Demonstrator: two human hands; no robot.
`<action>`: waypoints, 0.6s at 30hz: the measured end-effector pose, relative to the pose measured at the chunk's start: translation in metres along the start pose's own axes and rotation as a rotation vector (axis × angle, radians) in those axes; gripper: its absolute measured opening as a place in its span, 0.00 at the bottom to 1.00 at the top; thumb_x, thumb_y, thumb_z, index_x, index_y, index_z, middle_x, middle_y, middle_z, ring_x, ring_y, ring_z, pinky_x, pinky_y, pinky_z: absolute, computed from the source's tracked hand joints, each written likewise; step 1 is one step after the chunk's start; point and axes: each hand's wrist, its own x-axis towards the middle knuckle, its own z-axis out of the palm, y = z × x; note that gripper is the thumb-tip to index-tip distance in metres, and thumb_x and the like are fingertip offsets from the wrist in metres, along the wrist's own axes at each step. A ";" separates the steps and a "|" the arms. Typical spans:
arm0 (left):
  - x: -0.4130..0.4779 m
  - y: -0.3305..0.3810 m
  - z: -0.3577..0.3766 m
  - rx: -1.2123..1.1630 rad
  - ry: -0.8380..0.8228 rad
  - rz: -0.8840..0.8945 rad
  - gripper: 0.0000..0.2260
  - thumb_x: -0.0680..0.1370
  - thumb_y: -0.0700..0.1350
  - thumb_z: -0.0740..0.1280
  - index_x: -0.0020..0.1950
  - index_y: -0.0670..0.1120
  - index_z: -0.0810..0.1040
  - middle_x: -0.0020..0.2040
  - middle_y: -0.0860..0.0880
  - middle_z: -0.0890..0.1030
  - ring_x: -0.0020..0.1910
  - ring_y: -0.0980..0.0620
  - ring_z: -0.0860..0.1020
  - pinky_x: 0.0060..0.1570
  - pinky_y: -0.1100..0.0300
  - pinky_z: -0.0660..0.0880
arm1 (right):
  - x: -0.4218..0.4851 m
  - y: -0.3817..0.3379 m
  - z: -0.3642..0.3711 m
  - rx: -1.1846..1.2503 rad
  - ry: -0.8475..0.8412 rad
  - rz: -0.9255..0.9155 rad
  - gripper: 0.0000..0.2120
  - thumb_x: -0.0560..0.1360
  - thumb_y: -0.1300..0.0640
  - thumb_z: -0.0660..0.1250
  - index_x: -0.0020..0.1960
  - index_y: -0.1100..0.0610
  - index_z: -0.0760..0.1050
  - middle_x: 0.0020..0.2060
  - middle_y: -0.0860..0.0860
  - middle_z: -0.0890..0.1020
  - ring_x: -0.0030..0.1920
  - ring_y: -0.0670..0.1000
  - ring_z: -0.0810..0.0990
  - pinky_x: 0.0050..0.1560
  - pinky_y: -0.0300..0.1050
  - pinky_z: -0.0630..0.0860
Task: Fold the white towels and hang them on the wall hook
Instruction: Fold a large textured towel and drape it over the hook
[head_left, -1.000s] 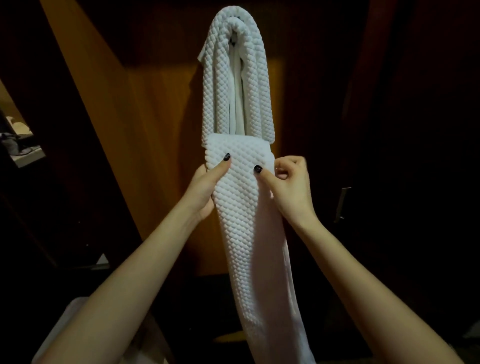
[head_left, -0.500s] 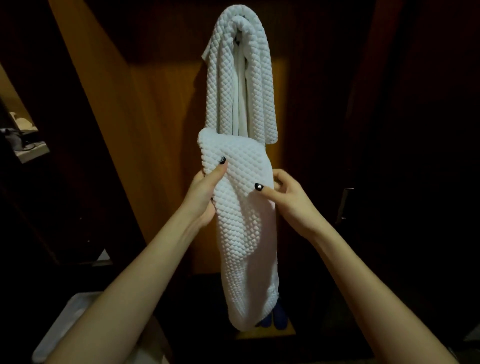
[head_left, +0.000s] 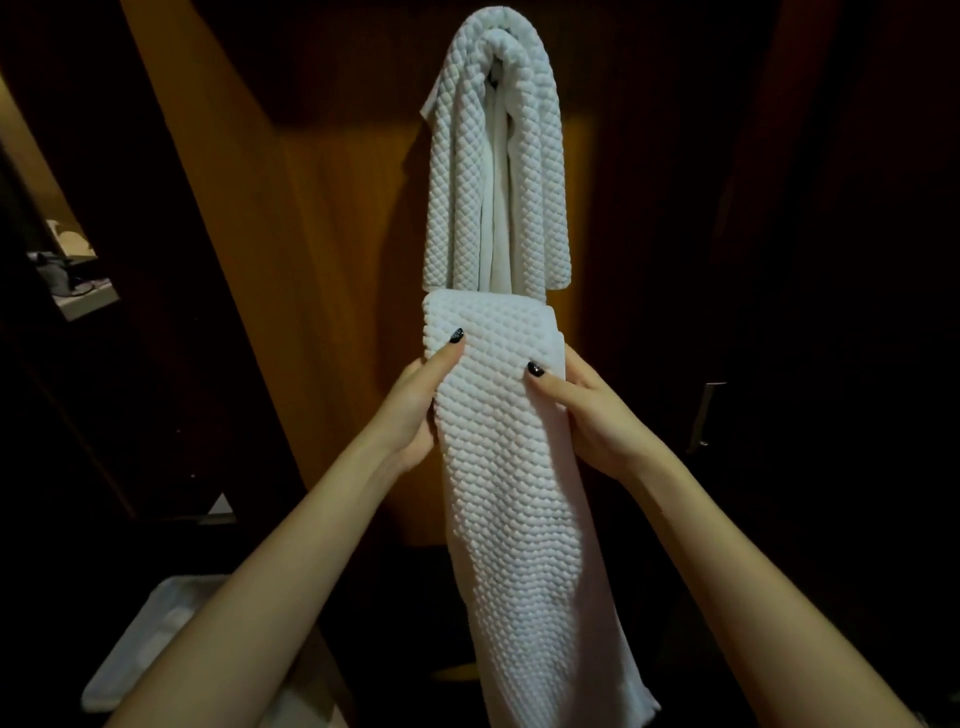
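We grip a long folded white waffle-textured towel near its top fold. The left hand pinches the left edge and the right hand pinches the right edge, with both thumbs on the front face. The top fold sits just below a second white waffle-textured towel, which hangs draped against the orange-brown wooden wall panel.
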 end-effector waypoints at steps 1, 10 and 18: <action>0.000 -0.001 0.002 -0.024 0.002 -0.007 0.17 0.78 0.49 0.64 0.64 0.44 0.76 0.60 0.44 0.81 0.60 0.47 0.79 0.62 0.50 0.74 | 0.001 -0.001 0.000 0.045 0.002 0.009 0.16 0.78 0.60 0.60 0.64 0.49 0.70 0.54 0.46 0.84 0.54 0.48 0.82 0.49 0.42 0.79; 0.000 -0.001 0.014 -0.113 -0.006 0.011 0.19 0.77 0.50 0.64 0.65 0.45 0.74 0.58 0.45 0.82 0.58 0.47 0.81 0.55 0.52 0.79 | -0.003 0.016 -0.001 0.243 0.037 0.071 0.17 0.79 0.60 0.61 0.68 0.56 0.69 0.58 0.53 0.82 0.56 0.53 0.82 0.50 0.46 0.80; -0.002 0.001 0.012 -0.152 -0.012 0.066 0.17 0.77 0.49 0.63 0.65 0.47 0.73 0.59 0.45 0.81 0.59 0.46 0.80 0.57 0.48 0.78 | -0.008 0.025 0.005 0.122 0.217 -0.027 0.17 0.78 0.62 0.65 0.66 0.61 0.70 0.59 0.58 0.81 0.55 0.56 0.82 0.52 0.49 0.80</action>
